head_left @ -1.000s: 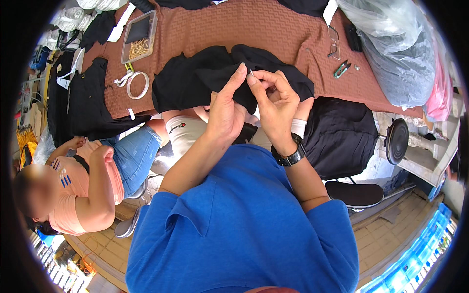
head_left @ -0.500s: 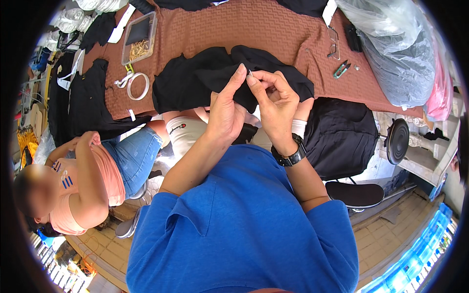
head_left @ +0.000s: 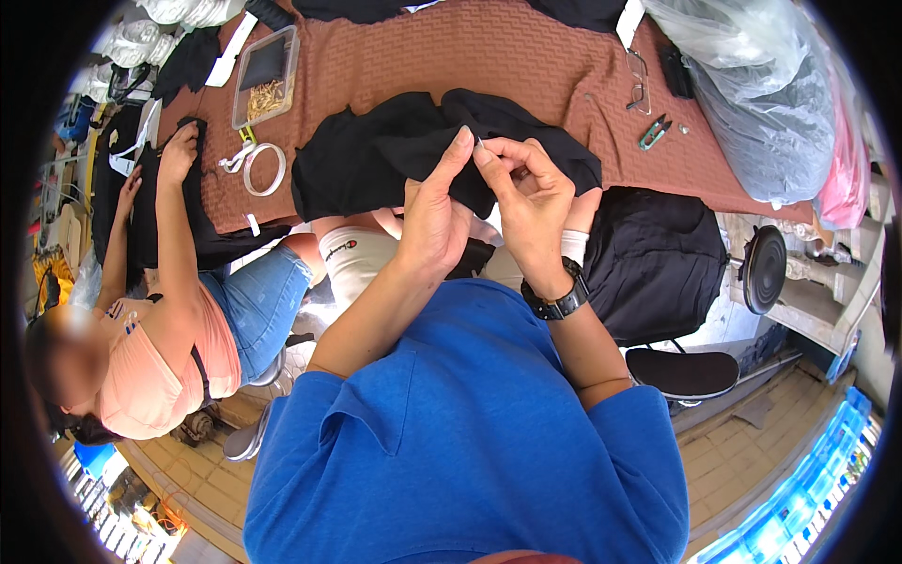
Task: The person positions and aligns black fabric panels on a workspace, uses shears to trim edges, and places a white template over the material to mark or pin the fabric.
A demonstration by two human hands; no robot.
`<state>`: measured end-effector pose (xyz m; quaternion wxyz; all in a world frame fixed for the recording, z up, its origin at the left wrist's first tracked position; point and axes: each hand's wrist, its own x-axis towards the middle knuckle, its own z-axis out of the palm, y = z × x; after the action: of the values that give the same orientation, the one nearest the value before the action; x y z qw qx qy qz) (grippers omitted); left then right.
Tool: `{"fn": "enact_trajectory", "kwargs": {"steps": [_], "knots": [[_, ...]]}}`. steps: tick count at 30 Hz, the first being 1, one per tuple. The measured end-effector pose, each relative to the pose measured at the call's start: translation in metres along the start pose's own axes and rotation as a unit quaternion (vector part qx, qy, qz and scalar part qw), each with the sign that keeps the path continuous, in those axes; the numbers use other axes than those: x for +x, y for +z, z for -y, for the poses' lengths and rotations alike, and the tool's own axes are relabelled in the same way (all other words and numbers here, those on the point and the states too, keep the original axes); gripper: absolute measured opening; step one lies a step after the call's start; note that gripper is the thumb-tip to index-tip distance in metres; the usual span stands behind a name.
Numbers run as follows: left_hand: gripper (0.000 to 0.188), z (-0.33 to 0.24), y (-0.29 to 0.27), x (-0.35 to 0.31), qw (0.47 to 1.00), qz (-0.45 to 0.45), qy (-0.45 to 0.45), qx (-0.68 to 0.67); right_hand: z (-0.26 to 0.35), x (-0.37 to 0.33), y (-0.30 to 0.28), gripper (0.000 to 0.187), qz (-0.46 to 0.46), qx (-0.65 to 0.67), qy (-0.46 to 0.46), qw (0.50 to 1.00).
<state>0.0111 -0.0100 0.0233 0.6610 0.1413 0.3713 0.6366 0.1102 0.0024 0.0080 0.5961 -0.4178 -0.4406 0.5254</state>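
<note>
Both my hands are raised over a black cloth [head_left: 362, 150] that is bunched across the table edge and my lap. My left hand [head_left: 436, 218] has its thumb pressed up against the fingers; what lies between them, if anything, is too small to make out. Opposite it, the thumb and index finger of my right hand [head_left: 528, 202] pinch a tiny, thin, silvery sliver [head_left: 480, 143]; its exact kind cannot be told. The two sets of fingertips are close together but apart. A black watch [head_left: 564, 299] is on my right wrist.
Green-handled thread snips [head_left: 655, 132] and eyeglasses [head_left: 639, 83] lie right on the brown tablecloth [head_left: 376, 56]. At left are a white ring [head_left: 265, 169] and a clear box [head_left: 266, 80] with small golden pieces. Plastic bags [head_left: 761, 113] stand right. A co-worker [head_left: 169, 348] sits left.
My hands have hardly moved. The co-worker at left has reached forward, and both their hands are now on the black garment at the table's left end.
</note>
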Motion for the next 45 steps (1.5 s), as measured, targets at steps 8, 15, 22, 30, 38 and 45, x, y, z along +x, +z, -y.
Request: {"fn": "enact_trajectory", "kwargs": {"steps": [8, 15, 22, 30, 38, 45], "knots": [[0.03, -0.002, 0.002, -0.002, 1.0, -0.008, -0.01, 0.001, 0.0, 0.0, -0.001, 0.012, 0.003, 0.002, 0.011, 1.0], [0.027, 0.0, -0.003, 0.0, 1.0, -0.007, -0.017, -0.008, -0.001, 0.0, 0.0, 0.012, 0.003, 0.015, 0.014, 1.0], [0.028, 0.0, -0.003, -0.001, 1.0, -0.014, -0.011, -0.016, -0.001, 0.0, 0.001, 0.012, 0.005, 0.03, 0.026, 0.999], [0.034, -0.001, -0.003, -0.002, 1.0, -0.01, -0.01, 0.001, -0.001, 0.0, 0.001, 0.011, 0.007, 0.028, 0.037, 0.999], [0.027, 0.0, -0.003, 0.0, 1.0, -0.002, -0.017, -0.013, -0.006, 0.001, 0.0, 0.013, 0.006, 0.038, 0.025, 0.999], [0.019, 0.004, -0.004, 0.001, 0.999, -0.006, -0.01, -0.052, -0.01, 0.001, 0.001, 0.013, 0.002, 0.05, 0.016, 0.999]]}}
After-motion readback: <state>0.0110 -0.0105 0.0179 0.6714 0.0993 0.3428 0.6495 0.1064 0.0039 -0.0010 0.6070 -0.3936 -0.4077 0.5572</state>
